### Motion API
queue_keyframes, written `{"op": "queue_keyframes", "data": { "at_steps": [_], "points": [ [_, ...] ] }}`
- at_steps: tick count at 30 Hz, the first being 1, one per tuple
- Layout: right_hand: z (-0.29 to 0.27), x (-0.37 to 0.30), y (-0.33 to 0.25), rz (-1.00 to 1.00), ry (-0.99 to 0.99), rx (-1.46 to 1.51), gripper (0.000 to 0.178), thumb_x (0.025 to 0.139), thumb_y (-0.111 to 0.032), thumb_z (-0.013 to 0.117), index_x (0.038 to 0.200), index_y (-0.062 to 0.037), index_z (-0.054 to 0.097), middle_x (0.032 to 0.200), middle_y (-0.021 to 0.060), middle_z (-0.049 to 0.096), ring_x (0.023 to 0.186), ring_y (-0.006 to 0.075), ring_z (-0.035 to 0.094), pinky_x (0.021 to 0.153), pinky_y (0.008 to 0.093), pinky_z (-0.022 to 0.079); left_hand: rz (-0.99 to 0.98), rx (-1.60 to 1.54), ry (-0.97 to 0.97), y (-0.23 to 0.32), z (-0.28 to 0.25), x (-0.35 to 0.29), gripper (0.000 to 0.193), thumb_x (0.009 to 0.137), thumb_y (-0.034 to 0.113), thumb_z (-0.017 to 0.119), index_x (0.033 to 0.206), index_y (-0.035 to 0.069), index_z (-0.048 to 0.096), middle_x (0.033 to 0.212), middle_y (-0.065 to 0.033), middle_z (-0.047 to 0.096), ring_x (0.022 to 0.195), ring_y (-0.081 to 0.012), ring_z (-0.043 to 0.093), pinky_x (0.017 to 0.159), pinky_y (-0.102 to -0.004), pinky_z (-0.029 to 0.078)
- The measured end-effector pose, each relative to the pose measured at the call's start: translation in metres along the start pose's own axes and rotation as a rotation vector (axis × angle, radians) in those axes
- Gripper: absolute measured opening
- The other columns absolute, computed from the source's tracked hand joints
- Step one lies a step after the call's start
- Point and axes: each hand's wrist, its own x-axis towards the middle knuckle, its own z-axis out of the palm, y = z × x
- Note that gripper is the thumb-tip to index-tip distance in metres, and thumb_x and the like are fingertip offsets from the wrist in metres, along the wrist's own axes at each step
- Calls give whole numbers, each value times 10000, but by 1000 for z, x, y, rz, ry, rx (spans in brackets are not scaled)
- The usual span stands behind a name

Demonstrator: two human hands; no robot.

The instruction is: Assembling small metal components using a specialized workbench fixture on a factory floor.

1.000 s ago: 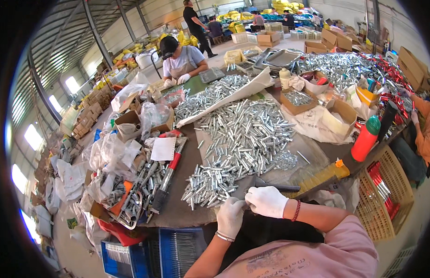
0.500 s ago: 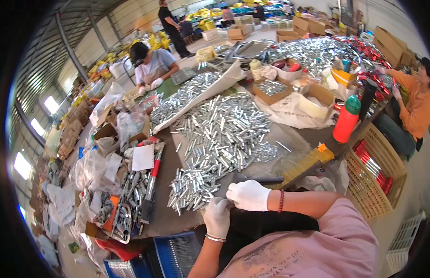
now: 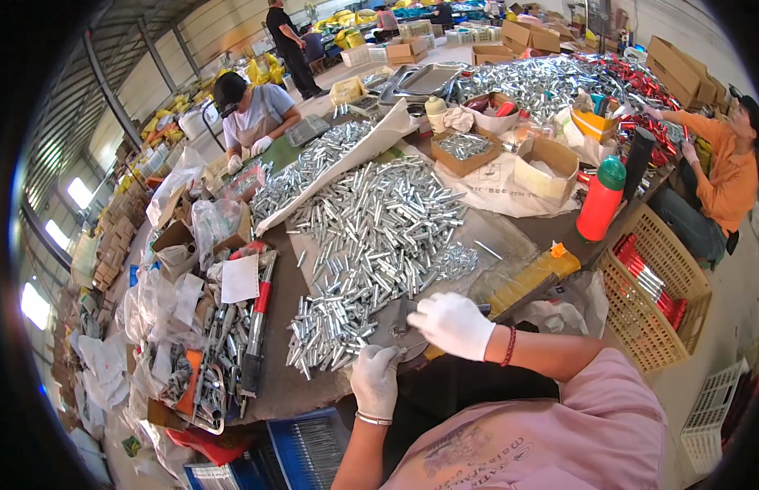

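My left hand [image 3: 374, 380], in a white glove, is closed at the near edge of the table. Its thumb and fingertips pinch together toward the right, on something small that I cannot make out. My right hand [image 3: 455, 325], gloved too, lies across the handle of a dark hammer [image 3: 402, 315]. The hammer's head shows left of the fingers and the handle's end to the right; the grip is partly hidden. Just beyond both hands spreads a large heap of short silver metal tubes [image 3: 388, 237]. A smaller pile of little metal parts [image 3: 456, 262] lies beside it.
Left stand tools and plastic bags around a red-and-black bar [image 3: 262, 314]. A red bottle with a green cap [image 3: 602, 200], small boxes [image 3: 546, 167] and a yellow strip [image 3: 535, 282] are right. Co-workers sit at far left and right. A crate [image 3: 653, 286] stands beside the table.
My right hand has parted from the left and moved up over the hammer's handle. The left hand stays near the table edge, still closed. The view has shifted slightly.
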Motion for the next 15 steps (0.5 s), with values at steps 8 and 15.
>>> {"op": "queue_keyframes", "data": {
  "at_steps": [8, 15],
  "points": [
    [25, -10, 38, 205, -29, 156, 186, 848, -158, 657, 1008, -87, 722, 942, 143, 699, 908, 374, 708, 817, 495, 570, 62, -46, -22, 1, 11, 11, 137, 807, 44, 821, 932, 60, 767, 901, -130, 677, 843, -331, 666, 741, -418, 538],
    [9, -17, 4, 147, 80, 352, 274, 917, -176, 702, 1148, -103, 574, 1082, 153, 556, 802, 384, 680, 680, 483, 576, 55, -92, -28, 1, 3, 1, 131, 820, -88, 737, 932, -24, 712, 898, -134, 621, 859, -305, 613, 809, -411, 509]
  ]
}}
